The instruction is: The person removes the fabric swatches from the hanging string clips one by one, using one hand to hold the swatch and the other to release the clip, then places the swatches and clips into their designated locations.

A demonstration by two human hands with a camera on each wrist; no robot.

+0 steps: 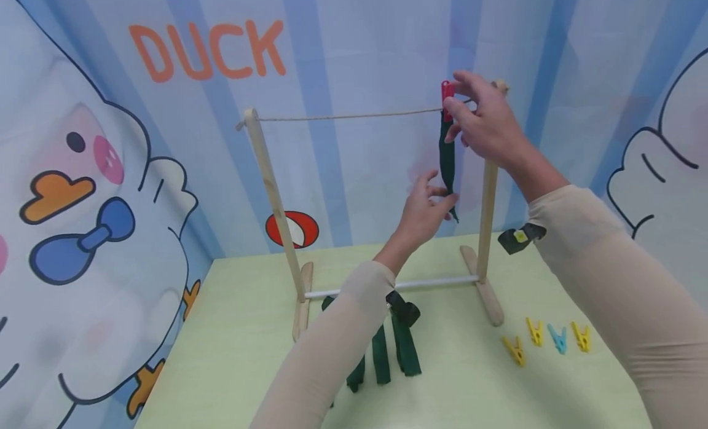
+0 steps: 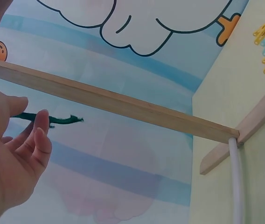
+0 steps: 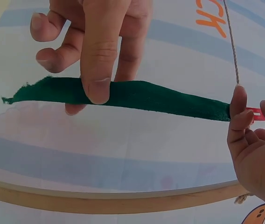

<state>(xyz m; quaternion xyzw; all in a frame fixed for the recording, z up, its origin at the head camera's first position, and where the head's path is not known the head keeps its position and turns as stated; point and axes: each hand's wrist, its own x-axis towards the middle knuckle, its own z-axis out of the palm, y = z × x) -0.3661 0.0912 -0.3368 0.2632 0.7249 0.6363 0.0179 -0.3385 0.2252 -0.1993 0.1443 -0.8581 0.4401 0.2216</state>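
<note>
A dark green cloth strip hangs from the rope near its right end, under a red clothespin. My right hand holds the clothespin at the rope, with fingers on both sides of it in the right wrist view. Lower down, my left hand pinches the strip; the right wrist view shows its thumb in front and a finger behind. The strip's frayed lower end sticks out past the left fingers in the left wrist view.
The rope runs between two wooden posts joined below by a white rod. More green strips lie on the table, partly behind my left sleeve. Several yellow clothespins and a blue clothespin lie at right.
</note>
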